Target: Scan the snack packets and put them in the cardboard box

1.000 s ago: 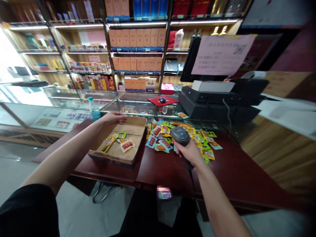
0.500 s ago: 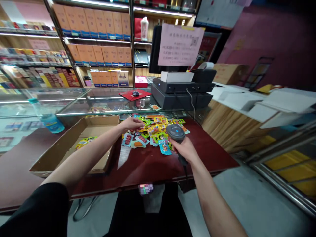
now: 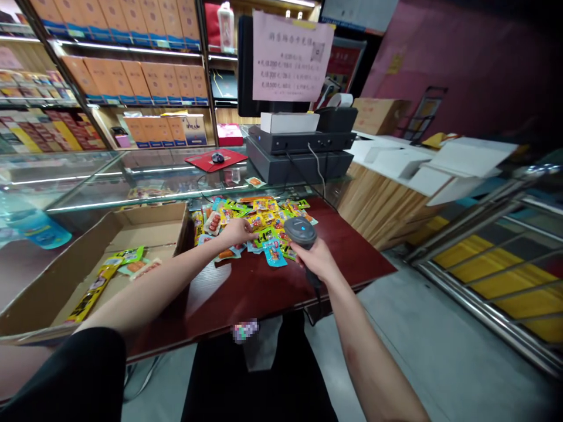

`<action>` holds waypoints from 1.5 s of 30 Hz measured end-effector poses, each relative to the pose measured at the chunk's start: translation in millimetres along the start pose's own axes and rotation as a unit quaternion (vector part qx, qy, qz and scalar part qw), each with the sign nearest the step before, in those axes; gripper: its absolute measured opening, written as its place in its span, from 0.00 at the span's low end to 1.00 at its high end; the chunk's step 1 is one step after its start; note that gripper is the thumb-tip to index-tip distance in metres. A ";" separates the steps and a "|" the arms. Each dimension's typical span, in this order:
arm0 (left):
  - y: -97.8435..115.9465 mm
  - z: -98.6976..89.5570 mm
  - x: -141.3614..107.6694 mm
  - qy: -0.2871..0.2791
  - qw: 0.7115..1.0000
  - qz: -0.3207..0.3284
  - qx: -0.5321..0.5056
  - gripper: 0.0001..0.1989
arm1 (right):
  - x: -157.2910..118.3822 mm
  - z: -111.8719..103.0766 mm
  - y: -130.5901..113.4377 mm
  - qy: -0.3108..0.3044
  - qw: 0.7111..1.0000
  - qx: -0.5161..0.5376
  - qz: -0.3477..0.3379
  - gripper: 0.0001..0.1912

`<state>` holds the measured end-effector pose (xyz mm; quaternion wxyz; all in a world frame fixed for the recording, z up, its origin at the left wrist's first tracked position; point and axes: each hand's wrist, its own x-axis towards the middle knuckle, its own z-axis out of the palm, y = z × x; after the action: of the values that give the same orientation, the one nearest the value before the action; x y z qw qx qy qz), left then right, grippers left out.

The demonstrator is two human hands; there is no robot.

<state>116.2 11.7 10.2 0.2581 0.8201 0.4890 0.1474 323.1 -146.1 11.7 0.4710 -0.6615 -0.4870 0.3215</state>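
Observation:
A heap of small snack packets [image 3: 266, 235] in yellow, green and blue wrappers covers part of the dark red table. My left hand [image 3: 237, 232] reaches into the front of this heap, its fingers closed together; what they hold, if anything, is hidden. In my right hand [image 3: 317, 259] is a grey barcode scanner [image 3: 301, 232], held upright by its handle just right of the packets, a blue light showing on top. Left of the heap stands a shallow cardboard box [image 3: 94, 234] with a few packets in it, among them a long yellow one [image 3: 94, 291].
Behind the heap runs a glass counter [image 3: 152, 170] with a mouse [image 3: 217, 157] on a red mat. A cash drawer [image 3: 303, 164] and a monitor with a pink notice [image 3: 288, 55] stand there. At far left is a blue bottle [image 3: 41, 228]; metal rails [image 3: 475, 305] are at right.
The view has turned right, so the scene sits further left. Across the heap, my left hand has moved rightward and nearer to me. My right hand still holds the scanner.

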 end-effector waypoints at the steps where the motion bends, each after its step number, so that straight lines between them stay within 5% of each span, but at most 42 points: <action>1: 1.8 5.0 -1.1 0.009 1.000 0.007 0.022 0.12 | -0.9 0.4 0.1 -0.001 1.000 0.005 0.005 0.14; 6: 10.9 21.4 -2.9 0.038 0.996 0.026 0.082 0.13 | -5.9 4.5 -2.5 -0.002 0.999 0.033 0.032 0.15; 10: 12.6 21.0 0.2 -0.002 1.000 -0.017 0.020 0.11 | -9.1 9.5 -4.6 -0.011 0.998 0.044 0.035 0.14; 16: -8.4 -13.5 -3.3 0.008 0.982 -0.079 -0.171 0.13 | -15.4 24.6 -7.3 -0.024 0.999 0.029 0.003 0.13; 26: -70.1 -93.9 -42.0 0.088 0.888 -0.134 -0.431 0.23 | -27.4 84.7 -39.9 -0.132 0.989 -0.022 -0.066 0.08; 33: -84.1 -103.8 -50.0 0.095 0.879 -0.127 -0.450 0.24 | -26.9 112.3 -46.4 -0.154 0.985 -0.030 -0.069 0.08; 45: -79.3 -107.2 -51.4 0.089 0.873 -0.129 -0.462 0.23 | -25.6 115.5 -41.8 -0.153 0.985 -0.036 -0.072 0.10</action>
<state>-19.0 27.3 54.0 0.5800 0.5202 0.4875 0.3942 198.6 -131.1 9.5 0.3884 -0.5842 -0.6114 0.3662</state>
